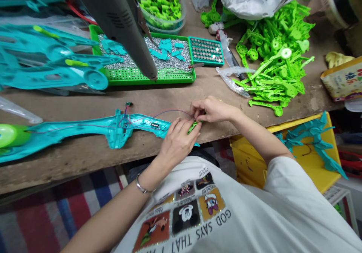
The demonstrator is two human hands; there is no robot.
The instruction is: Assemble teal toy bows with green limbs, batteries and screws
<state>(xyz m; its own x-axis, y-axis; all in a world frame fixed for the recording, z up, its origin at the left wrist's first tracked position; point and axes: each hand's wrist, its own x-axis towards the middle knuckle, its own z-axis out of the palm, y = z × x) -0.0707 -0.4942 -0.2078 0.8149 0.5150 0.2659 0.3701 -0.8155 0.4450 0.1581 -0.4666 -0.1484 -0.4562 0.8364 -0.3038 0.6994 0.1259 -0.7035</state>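
Observation:
A long teal plastic shell (85,132) lies along the wooden bench, with thin red and blue wires (158,115) running over it and a small circuit board at its middle. My left hand (178,141) rests on the shell's right end, fingers curled around a small green plastic piece (193,126). My right hand (210,109) sits just beyond it, fingertips pinched together at the wire ends and the same green piece. A lime green cap (11,135) closes the shell's far left end.
A green tray (135,75) holds screws and small teal parts, beside a tray of button cells (206,50). A grey hanging power tool (124,23) dangles above. Green plastic arms (274,60) pile at right. Teal shells (51,64) stack at left; a yellow bin (254,162) stands below.

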